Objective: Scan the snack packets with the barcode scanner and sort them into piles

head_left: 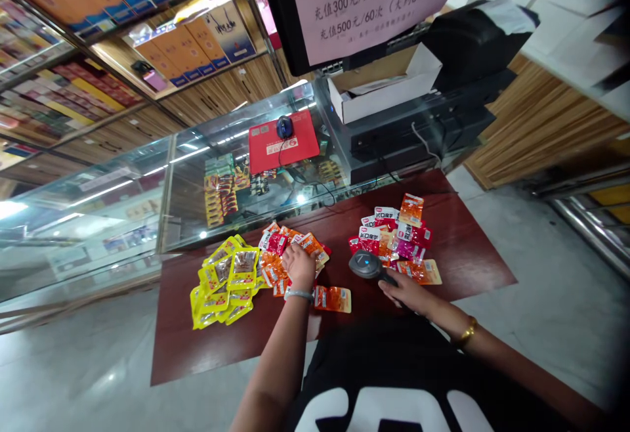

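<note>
Over the dark-red tabletop (191,352), the right hand (407,291) clasps a plastic scanner (364,264) slanting head-leftward. Left hand (299,266) touches glossy packets (270,264); pinching, cannot tell.

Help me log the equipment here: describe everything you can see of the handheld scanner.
The handheld scanner is dark grey to black and looks like plastic, with a broad, rounded head and a narrower black handle. A small blue spot shows on top of the head. The right hand grips the handle, partly hiding it. The head points leftward above the brown table, beside the red and orange packets; whether it touches them is unclear.
</note>
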